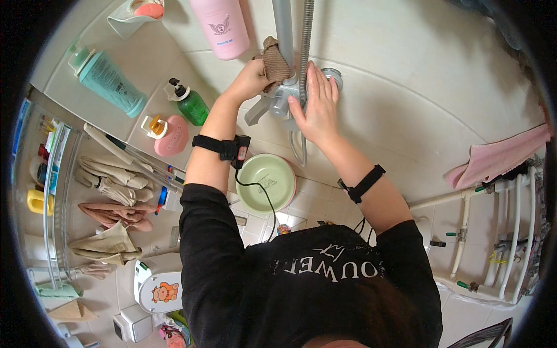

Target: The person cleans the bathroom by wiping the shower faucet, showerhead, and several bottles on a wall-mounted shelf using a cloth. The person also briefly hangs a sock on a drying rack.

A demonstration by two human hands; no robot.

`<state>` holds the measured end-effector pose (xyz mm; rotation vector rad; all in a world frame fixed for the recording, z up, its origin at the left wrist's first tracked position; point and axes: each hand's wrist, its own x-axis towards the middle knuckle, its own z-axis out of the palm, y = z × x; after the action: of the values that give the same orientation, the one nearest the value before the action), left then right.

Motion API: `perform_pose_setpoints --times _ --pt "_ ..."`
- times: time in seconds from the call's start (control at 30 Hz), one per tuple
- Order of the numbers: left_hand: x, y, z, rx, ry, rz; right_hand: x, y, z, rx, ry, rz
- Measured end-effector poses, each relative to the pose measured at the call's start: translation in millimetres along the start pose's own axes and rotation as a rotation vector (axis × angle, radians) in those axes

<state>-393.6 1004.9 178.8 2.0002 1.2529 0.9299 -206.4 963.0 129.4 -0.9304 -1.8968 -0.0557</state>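
My left hand [250, 80] grips a brown ribbed cloth [276, 63], which lies against the lower part of a grey shower riser pipe [283, 30]. Just below the cloth is the chrome mixer tap [278, 103] with its lever [257, 111]. My right hand [320, 104] is flat with fingers extended, at the right side of the tap beside the ribbed metal shower hose [306, 48]; its palm side is hidden. A round wall flange [334, 77] sits behind its fingertips.
A light green basin [266, 182] is on the tiled floor below. Pump bottles in green [193, 108], pink [172, 135] and blue [112, 85] hang on the left wall. A large pink bottle [222, 28] is above my left hand. White radiator pipes [513, 235] and a pink towel [500, 154] are at right.
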Motion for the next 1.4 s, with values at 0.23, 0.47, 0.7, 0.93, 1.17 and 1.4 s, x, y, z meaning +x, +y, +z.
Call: perform_pose_setpoints --times 0.23,0.47,0.7,0.93,1.17,1.4 --pt "-9.0 -10.3 11.0 -0.117 0.313 -0.041 0.9 -1.7 -0.2 0.027 0.029 -0.001" --pt "-28.5 4.7 30.4 -0.743 0.398 -0.18 0.3 -0.7 0.2 0.021 0.021 -0.007" --pt "-19.3 19.6 32.8 -0.11 0.351 0.045 0.1 -0.3 2.7 0.02 0.046 -0.027" --pt "-1.8 32.7 54.8 0.343 0.578 0.114 0.3 0.5 3.2 0.017 0.053 -0.03" --pt "-15.6 4.6 22.1 0.27 0.224 0.291 -0.4 1.8 2.0 0.033 0.029 -0.019" --pt "-39.5 -21.1 18.4 0.357 0.484 0.18 -0.7 3.0 2.6 0.017 0.038 -0.032"
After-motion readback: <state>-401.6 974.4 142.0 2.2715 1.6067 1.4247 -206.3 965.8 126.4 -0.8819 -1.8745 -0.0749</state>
